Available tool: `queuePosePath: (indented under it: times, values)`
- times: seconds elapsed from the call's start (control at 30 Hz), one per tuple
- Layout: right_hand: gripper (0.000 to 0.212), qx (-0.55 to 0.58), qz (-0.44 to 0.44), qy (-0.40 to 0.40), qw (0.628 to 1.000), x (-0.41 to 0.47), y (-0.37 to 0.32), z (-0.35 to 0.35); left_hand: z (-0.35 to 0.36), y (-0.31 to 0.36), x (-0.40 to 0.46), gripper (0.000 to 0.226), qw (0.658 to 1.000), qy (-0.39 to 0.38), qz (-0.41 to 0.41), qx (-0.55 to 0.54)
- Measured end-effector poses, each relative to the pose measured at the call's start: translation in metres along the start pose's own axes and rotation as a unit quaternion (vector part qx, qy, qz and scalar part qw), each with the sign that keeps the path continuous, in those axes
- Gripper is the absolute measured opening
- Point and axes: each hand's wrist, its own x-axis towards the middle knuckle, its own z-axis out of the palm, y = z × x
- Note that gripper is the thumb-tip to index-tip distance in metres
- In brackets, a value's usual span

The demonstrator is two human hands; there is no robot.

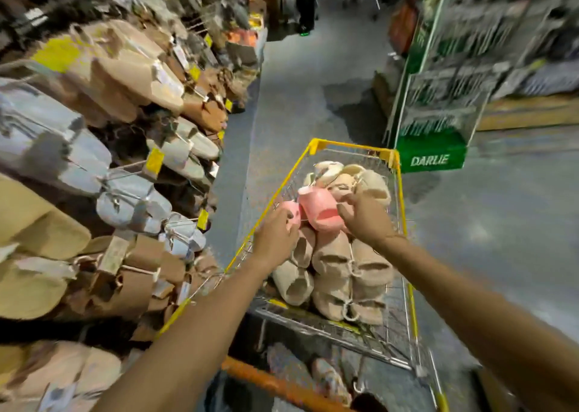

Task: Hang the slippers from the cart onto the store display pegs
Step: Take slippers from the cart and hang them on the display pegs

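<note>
Display pegs (125,173) left of cart (316,144), crowded. Over cart: left hand (275,236) pinches one pink slipper (289,211), right hand (363,216) grips its mate (319,211). Looks light, squashy foam; probably best hung by the joining tie

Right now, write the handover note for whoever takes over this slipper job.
Left hand grips one pink slipper over the cart.
Right hand holds the other pink slipper, at its right side.
Beige slippers are piled in the cart, tied in pairs.
Display pegs on the left already carry grey and tan slippers.
Done: pink pair picked up.
Left: hang it, then the beige pairs.
</note>
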Motion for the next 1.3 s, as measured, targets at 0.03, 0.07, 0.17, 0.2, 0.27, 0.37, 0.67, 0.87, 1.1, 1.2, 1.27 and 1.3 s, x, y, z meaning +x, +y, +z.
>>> queuePosePath:
  times: [0.03, 0.07, 0.17, 0.2, 0.27, 0.37, 0.67, 0.87, 1.1, 1.2, 1.27, 1.3]
  values:
    - [0.03, -0.011, 0.005, -0.014, 1.0, 0.003, 0.015, 0.01, 0.016, -0.006, 0.003, 0.027, 1.0, -0.015, -0.003, 0.013]
    - [0.029, -0.02, 0.009, -0.028, 0.999, 0.006, 0.026, 0.019, 0.032, -0.013, 0.005, 0.027, 0.999, -0.028, -0.006, 0.025]
    - [0.031, -0.043, 0.014, -0.057, 0.997, 0.022, 0.049, 0.054, 0.061, -0.029, 0.01, 0.027, 0.997, -0.059, -0.033, 0.046]
    - [0.032, -0.05, 0.014, -0.07, 0.996, 0.03, 0.052, 0.065, 0.069, -0.037, 0.014, 0.028, 0.996, -0.067, -0.045, 0.046]
    - [0.036, -0.052, 0.002, -0.081, 0.995, 0.049, 0.054, 0.084, 0.081, -0.051, 0.021, 0.027, 0.993, -0.069, -0.089, 0.03]
    - [0.052, -0.087, -0.052, -0.084, 0.991, 0.083, 0.052, 0.108, 0.093, -0.057, 0.031, 0.03, 0.975, -0.04, -0.215, -0.029]
    - [0.041, -0.152, -0.138, -0.13, 0.97, 0.141, 0.045, 0.121, 0.102, -0.061, 0.074, 0.037, 0.618, 0.123, -0.536, -0.561]
    - [0.018, -0.096, -0.129, -0.143, 0.977, 0.127, 0.024, 0.099, 0.091, -0.05, 0.073, 0.038, 0.68, 0.153, -0.512, -0.502]
    - [0.03, -0.028, -0.137, -0.138, 0.981, 0.101, 0.017, 0.082, 0.059, -0.036, 0.058, 0.035, 0.743, 0.157, -0.453, -0.466]
    - [0.034, -0.092, -0.113, -0.165, 0.976, 0.106, 0.014, 0.075, 0.056, -0.036, 0.041, 0.035, 0.766, 0.153, -0.43, -0.452]
    - [0.037, -0.143, -0.081, -0.215, 0.963, 0.103, 0.014, 0.074, 0.053, -0.032, 0.032, 0.038, 0.771, 0.148, -0.428, -0.447]
    - [0.035, -0.171, -0.081, -0.223, 0.956, 0.099, 0.015, 0.075, 0.053, -0.03, 0.028, 0.04, 0.77, 0.143, -0.429, -0.45]
